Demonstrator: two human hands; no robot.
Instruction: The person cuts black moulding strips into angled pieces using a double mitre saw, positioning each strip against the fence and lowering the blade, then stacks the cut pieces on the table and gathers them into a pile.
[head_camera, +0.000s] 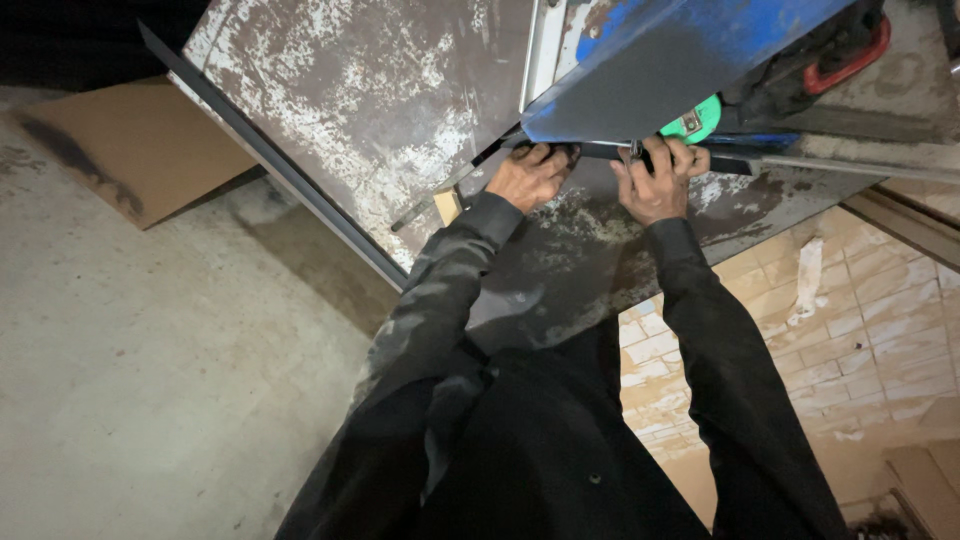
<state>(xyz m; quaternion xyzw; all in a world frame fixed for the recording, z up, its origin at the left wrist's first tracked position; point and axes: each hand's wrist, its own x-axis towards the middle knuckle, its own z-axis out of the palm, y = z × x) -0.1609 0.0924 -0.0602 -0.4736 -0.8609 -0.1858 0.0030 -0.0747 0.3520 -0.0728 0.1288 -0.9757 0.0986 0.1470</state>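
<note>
Your worn steel table (380, 90) carries the blue machine (660, 60), and the dark metal bar (600, 151) lies across the table right under that machine's front edge. The bar looks stiff, thin and hard-edged, likely slick, so hold it on the flat just beside the machine. Your left hand (528, 177) is curled closed on it; your right hand (662, 182) clamps it too, fingers wrapped over the top.

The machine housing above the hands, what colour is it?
Blue housing with worn dark patches; head view.
</note>
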